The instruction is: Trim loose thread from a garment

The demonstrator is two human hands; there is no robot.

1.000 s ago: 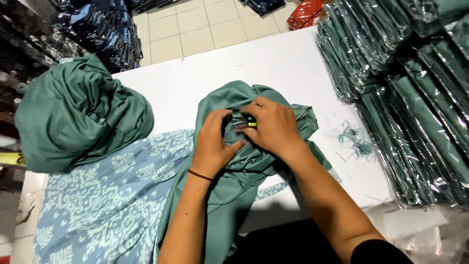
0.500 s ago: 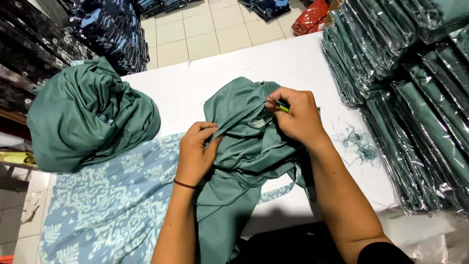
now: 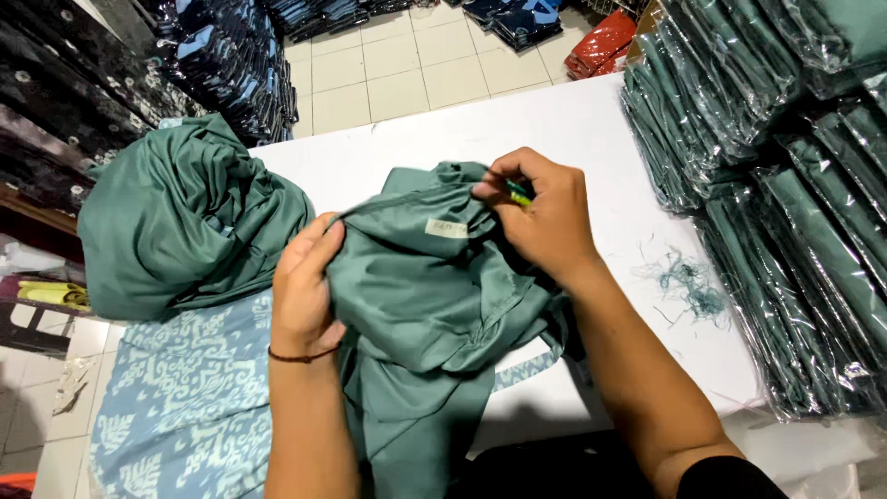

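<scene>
I see a white surface carrying stacks of bagged green garments along its right edge and a bundled heap of green cloth at its left. Below the heap lies a blue patterned fabric. In the middle is a green garment with a small pale label. My left hand grips a fold of it, fingers closed. My right hand pinches its upper edge, also holding a small yellow-green tool. Loose thread scraps lie to the right.
</scene>
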